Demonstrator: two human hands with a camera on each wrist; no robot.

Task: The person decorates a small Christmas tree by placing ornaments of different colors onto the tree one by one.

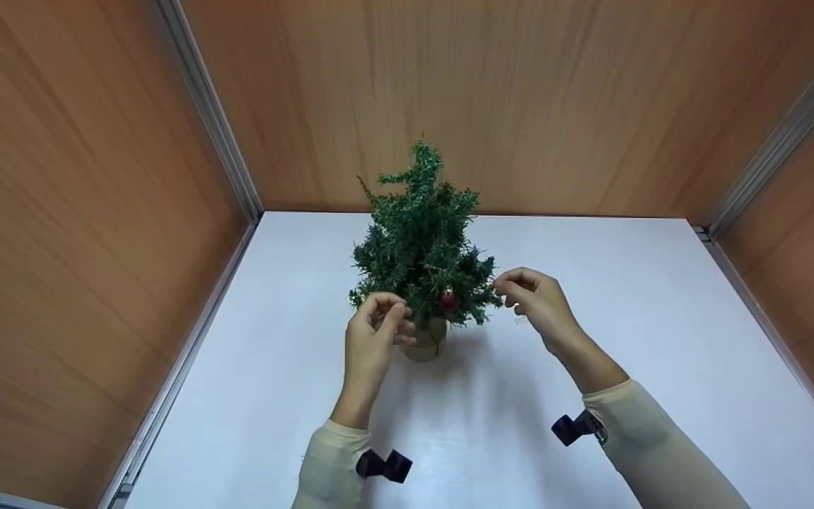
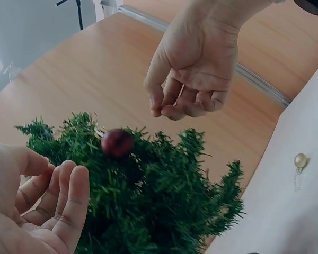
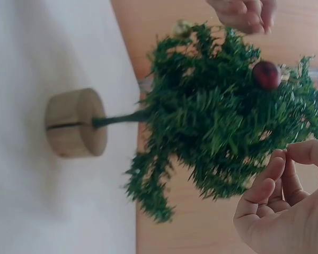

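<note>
In my head feed I have the small green artificial Christmas tree with tinsel-like branches (image 1: 421, 233) in the middle of the frame, on the smooth white tabletop (image 1: 237, 396). My left hand (image 1: 372, 339) is below centre, in front of the tree's lower left branches; my right hand (image 1: 538, 304) is right of centre, its fingertips at the edge of the lower right branches. I cannot tell whether either hand touches the needles.

On both hands I read thumb and forefinger drawn together with the other fingers bent. I cannot tell whether anything thin is caught between the tips on either side.

The dark red, shiny round bauble (image 2: 117, 143) sits among the foliage between my two hands, near both sets of fingertips but in neither grasp. At the right edge of my left wrist feed, a small gold ball with a fine pale string (image 2: 300, 160) shows against the white; I cannot tell whether it lies there or hangs. My right wrist feed shows a blurred yellowish round ornament (image 3: 181, 29) at the foliage's upper left edge, and the round pale wooden base with a dark slit (image 3: 77, 124) at left.
</note>
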